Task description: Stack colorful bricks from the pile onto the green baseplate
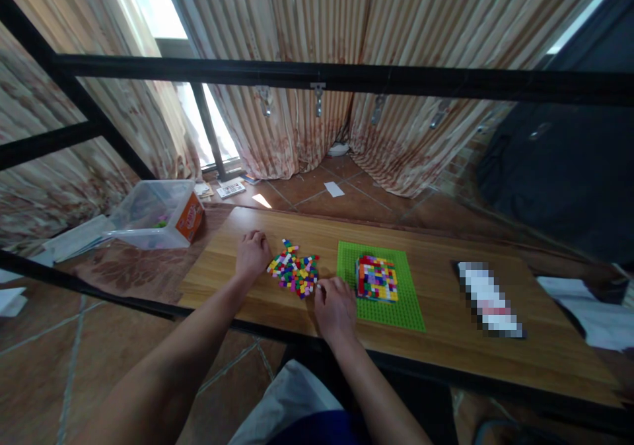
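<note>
- Wood-grain table [436,260]: long axis left-right.
- Green baseplate [408,303]: right of both hands.
- Loose brick pile [294,272]: between hands, left of baseplate.
- Brick block [377,278]: on baseplate, nearer right hand.
- Right hand [335,305]: pile's right edge, fingers bent, grip unclear.
- Left hand [252,255]: pile's left edge, fingers curled, can't tell if holding.

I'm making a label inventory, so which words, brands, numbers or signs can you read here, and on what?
None can be read with certainty.
Orange label on the clear plastic bin: pale lettering, too blurred.
White printed item on the floor: dark marks, too small.
Pixelated object on the table: nothing legible.
</note>
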`<state>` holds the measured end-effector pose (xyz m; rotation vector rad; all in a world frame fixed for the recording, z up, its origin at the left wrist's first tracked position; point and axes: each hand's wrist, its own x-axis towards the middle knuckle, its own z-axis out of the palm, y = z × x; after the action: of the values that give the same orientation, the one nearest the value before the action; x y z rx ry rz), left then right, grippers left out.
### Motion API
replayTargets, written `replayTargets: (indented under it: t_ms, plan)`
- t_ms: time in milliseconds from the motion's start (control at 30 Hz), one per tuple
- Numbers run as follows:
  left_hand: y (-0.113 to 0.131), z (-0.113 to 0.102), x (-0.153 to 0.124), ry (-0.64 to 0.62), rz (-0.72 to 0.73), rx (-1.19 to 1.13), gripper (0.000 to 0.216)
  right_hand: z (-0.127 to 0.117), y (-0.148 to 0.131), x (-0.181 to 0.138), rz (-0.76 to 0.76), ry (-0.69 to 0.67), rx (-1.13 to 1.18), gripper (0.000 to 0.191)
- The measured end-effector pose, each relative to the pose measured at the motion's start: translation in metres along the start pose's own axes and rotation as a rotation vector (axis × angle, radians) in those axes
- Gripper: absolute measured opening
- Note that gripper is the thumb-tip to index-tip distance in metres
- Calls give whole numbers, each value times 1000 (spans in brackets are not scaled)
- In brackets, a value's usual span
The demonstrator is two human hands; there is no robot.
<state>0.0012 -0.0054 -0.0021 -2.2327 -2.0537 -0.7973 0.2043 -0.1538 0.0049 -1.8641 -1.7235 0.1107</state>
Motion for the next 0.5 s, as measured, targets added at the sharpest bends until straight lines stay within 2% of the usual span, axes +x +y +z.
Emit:
replayTargets:
  t_ms: [133,300,500]
  plan:
    - [0,0,0,4,-2,2,30,-9,5,-9,28,17,168,23]
    - [-1,1,0,8,3,3,30,-33,19,-26,144,42,374,25]
    - [-3,2,1,20,3,6,31,-53,48,-43,247,93,448,35]
